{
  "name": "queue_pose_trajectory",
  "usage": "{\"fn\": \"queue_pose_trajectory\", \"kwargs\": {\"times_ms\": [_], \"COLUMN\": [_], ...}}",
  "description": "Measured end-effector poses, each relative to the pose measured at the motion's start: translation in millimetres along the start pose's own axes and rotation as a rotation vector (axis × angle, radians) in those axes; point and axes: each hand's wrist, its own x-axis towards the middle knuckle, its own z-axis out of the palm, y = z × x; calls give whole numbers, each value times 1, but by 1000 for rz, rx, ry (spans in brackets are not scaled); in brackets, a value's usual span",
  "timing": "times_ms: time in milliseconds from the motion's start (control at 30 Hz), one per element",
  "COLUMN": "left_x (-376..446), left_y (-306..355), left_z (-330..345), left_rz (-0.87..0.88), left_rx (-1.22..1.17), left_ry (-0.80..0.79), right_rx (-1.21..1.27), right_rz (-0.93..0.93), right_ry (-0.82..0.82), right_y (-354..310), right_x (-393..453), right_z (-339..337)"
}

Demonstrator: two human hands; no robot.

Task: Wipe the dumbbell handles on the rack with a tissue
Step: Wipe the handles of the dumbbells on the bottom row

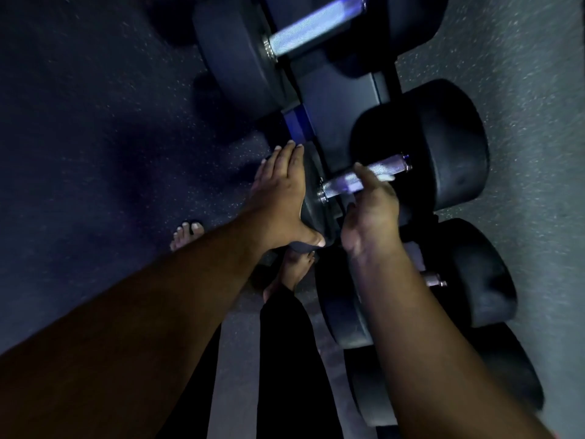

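A dim gym floor of dark speckled rubber [95,128] surrounds a low black rack [345,99] loaded with round-headed dumbbells, seen from directly above. On the middle dumbbell [443,147], a knurled metal handle [364,177] catches bluish light between two matte black heads. The left hand [281,198] lies spread over the near head, fingers straight and thumb hooked under its edge. The right hand [370,210] curls around the handle from below, its fingers pressing a pale tissue [386,177] against the bar; only a sliver of the tissue shows past the fingertips. A second dumbbell [240,49] sits further along the rack, its handle brightly lit and its far end cut off by the frame. A third dumbbell [468,274], nearer the person, is largely hidden behind the right forearm, with only a stub of bar visible. Bare feet [186,237] stand on the rubber below the arms. The picture is dark and soft with motion blur.
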Motion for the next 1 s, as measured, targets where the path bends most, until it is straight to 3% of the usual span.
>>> {"fn": "queue_pose_trajectory", "kwargs": {"times_ms": [67,200,400,533,700,867,1000], "left_x": [0,0,-1,0,0,1,1], "left_y": [1,1,1,1,2,1,2], "left_z": [0,-2,-2,-2,-3,-2,-2], "left_rz": [-2,-1,3,3,-4,-8,-13], "left_rx": [0,-1,3,1,7,7,10], "left_ry": [3,-6,-14,-15,-25,-23,-15], "right_rx": [8,225,112,373,70,166,-234], "right_rz": [39,24,95,-21,43,-103,-226], "right_ry": [-38,84,-153,-180,-252,-105,-102], "right_y": [2,-19,16,-9,20,13,59], "right_x": [-2,37,30,60,48,46,21], "right_z": [-2,-3,-19,-27,-24,-31,-43]}}
